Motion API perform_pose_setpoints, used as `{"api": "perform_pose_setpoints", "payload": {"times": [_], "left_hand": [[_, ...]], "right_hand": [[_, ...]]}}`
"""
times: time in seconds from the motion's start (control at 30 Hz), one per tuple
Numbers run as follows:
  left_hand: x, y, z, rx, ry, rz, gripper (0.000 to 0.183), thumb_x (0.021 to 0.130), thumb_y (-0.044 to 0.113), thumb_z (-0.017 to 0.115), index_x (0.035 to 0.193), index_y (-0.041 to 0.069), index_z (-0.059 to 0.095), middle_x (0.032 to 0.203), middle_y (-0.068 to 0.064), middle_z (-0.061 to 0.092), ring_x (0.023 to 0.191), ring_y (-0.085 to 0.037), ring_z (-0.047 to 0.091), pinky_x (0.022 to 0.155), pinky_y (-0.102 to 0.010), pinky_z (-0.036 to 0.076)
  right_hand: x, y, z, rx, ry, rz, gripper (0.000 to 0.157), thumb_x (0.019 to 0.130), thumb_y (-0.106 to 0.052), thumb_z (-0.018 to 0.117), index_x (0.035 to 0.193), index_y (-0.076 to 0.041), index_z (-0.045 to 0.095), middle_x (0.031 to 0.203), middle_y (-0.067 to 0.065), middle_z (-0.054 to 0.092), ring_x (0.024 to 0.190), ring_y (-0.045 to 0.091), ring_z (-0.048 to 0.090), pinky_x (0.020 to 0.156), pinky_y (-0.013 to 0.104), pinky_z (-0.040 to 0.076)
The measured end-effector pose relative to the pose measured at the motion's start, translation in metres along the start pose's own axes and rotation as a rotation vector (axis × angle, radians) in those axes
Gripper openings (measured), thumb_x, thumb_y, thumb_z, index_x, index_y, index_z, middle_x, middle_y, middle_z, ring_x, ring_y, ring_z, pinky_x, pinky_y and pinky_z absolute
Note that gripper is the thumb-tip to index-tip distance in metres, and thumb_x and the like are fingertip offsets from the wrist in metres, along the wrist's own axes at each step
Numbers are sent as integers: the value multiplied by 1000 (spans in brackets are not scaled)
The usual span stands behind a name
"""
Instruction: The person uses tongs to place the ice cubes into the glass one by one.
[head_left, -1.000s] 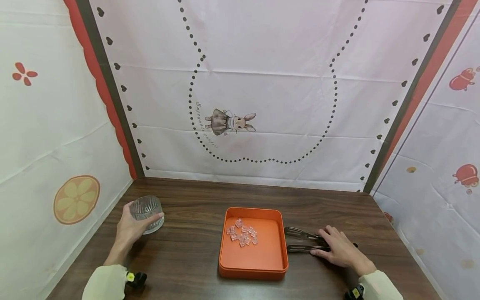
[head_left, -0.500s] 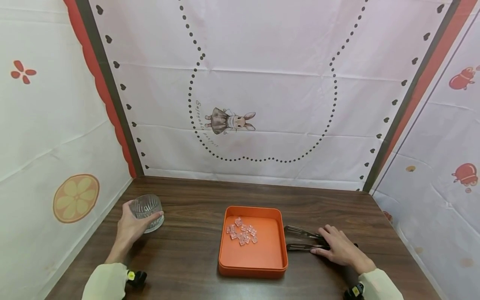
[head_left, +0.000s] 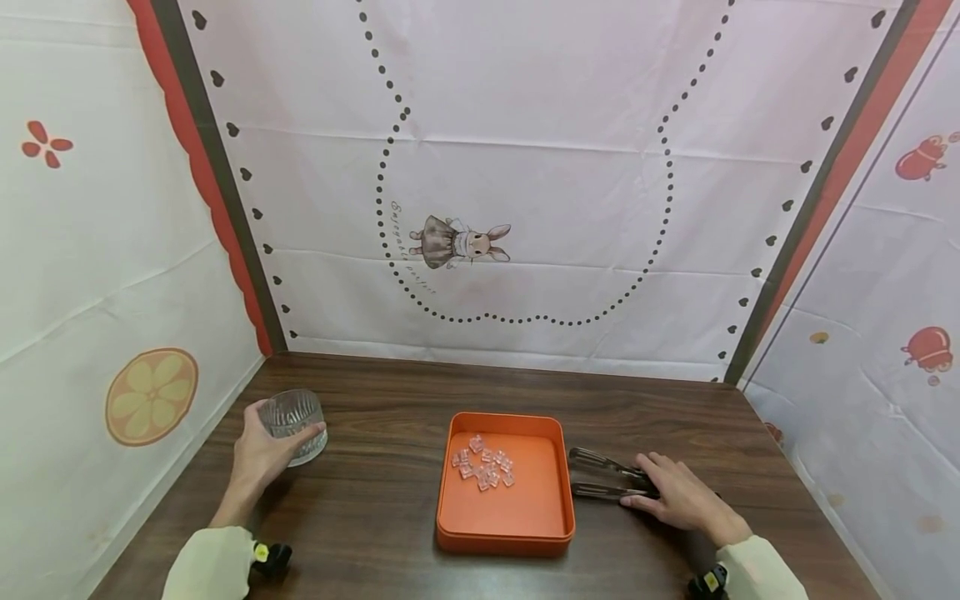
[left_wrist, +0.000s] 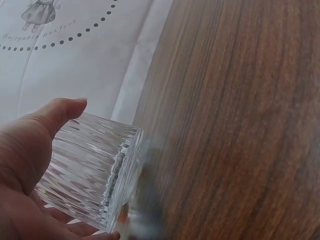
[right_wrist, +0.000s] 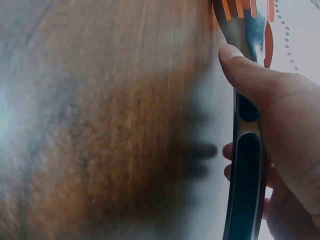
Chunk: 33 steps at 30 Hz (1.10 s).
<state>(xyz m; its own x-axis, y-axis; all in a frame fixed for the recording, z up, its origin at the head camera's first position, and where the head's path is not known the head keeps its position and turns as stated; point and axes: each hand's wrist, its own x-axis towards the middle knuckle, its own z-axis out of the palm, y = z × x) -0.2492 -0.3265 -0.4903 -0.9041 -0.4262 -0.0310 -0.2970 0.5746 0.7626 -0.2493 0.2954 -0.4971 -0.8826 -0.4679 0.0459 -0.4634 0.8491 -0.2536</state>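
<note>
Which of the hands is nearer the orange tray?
Right. The right hand holds the tongs close by the right side of the orange tray; the left hand is farther off to its left, around the glass.

Near, a person wears a pale cream left sleeve (head_left: 210,565) and matching right sleeve (head_left: 761,571). The black left wrist device (head_left: 277,560) and right wrist device (head_left: 701,590) each carry a yellow patch (head_left: 261,552), perhaps a label.

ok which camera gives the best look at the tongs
The head view: it shows the tongs with both slotted ends in sight, though the right hand covers part of them. The right wrist view is closer, but its frame cuts them off at top and bottom. The left wrist view shows none of them.
</note>
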Motion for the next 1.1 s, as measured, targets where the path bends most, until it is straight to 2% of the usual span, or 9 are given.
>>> {"api": "perform_pose_setpoints", "payload": {"times": [0.13,0.23,0.4,0.57,0.9,1.1], "left_hand": [[-1,1,0,-1,1,15,122,77,59,78,156,4,3,148,-40,27,135,-57,29,105,-68,30],[-2,1,0,-3,-4,24,122,77,59,78,156,3,3,148,-41,27,134,-57,30,105,-68,30],[-5,-1,0,-2,-20,63,120,78,56,78,155,2,4,145,-43,29,132,-57,33,102,-68,34],[-7,-2,1,9,-43,104,120,78,57,78,155,1,4,142,-44,32,128,-57,37,99,-68,37],[-15,5,4,25,-130,163,119,79,58,77,155,2,5,147,-43,27,133,-59,30,101,-70,33],[-22,14,10,21,-154,192,118,78,58,78,155,4,8,150,-38,26,136,-56,29,102,-69,32]], "right_hand": [[0,-1,-2,-2,6,8,59,90,-52,67,125,-7,56,123,20,60,115,40,57,93,67,39],[-1,-1,-5,-25,27,2,56,89,-53,67,123,-9,57,119,16,62,110,37,59,90,64,42],[-1,-1,-9,-64,61,-14,51,89,-56,66,115,-14,57,104,6,62,88,26,63,77,53,49],[-1,-1,-12,-62,71,-6,50,89,-56,66,115,-15,56,101,4,61,70,16,60,66,43,50],[-2,-3,-24,-48,77,61,54,89,-53,67,122,-12,55,108,9,60,79,26,64,61,45,51],[1,-5,-28,-59,109,50,61,91,-54,65,128,-7,55,116,17,62,87,35,66,68,53,53]]}}
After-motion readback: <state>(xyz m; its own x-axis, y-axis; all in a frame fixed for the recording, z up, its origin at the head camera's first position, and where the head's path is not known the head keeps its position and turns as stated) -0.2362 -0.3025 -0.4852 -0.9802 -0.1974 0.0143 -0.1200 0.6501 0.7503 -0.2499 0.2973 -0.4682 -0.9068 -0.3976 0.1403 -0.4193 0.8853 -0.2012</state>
